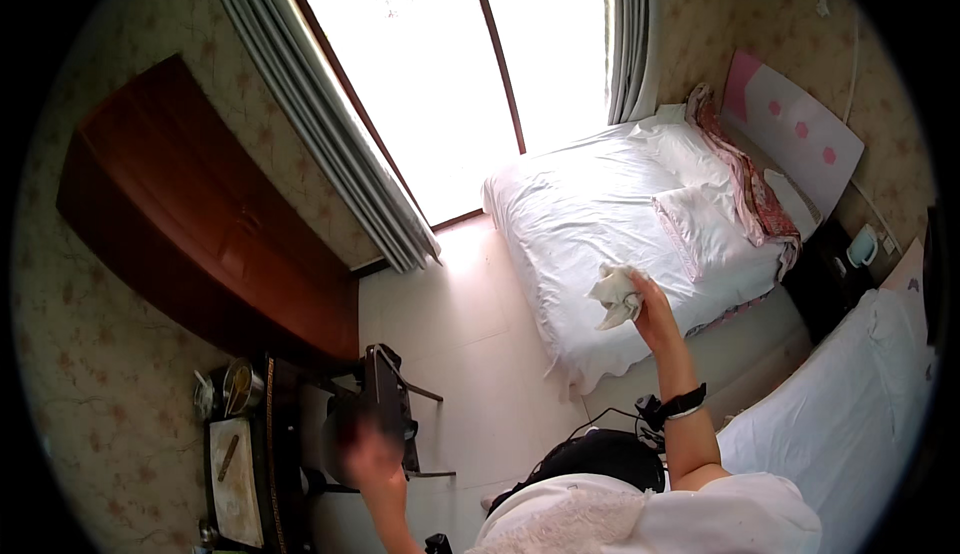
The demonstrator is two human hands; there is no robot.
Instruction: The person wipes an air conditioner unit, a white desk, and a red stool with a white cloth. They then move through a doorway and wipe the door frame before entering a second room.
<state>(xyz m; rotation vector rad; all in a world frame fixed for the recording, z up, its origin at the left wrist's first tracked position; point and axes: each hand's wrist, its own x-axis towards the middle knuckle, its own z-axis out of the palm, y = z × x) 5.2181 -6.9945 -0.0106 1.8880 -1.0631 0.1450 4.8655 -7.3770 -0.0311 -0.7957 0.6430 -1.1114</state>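
Observation:
My right hand point(654, 312) is raised at the centre right, its fingers closed on a crumpled whitish cloth point(619, 295). From this view, hand and cloth overlap the near part of a bed with a white sheet point(577, 216). At the lower left, my left hand point(369, 449) is beside the back of a dark chair point(386, 396). A blurred patch covers its fingers, so whether it holds or touches anything is hidden. A black strap sits round my right wrist.
A dark table point(274, 434) at the lower left bears a board point(236, 479) with a wooden stick and metal pots. A reddish-brown wooden cabinet point(225, 216) stands behind. At the right are a dark nightstand point(825, 269) and a second white-covered bed point(810, 404).

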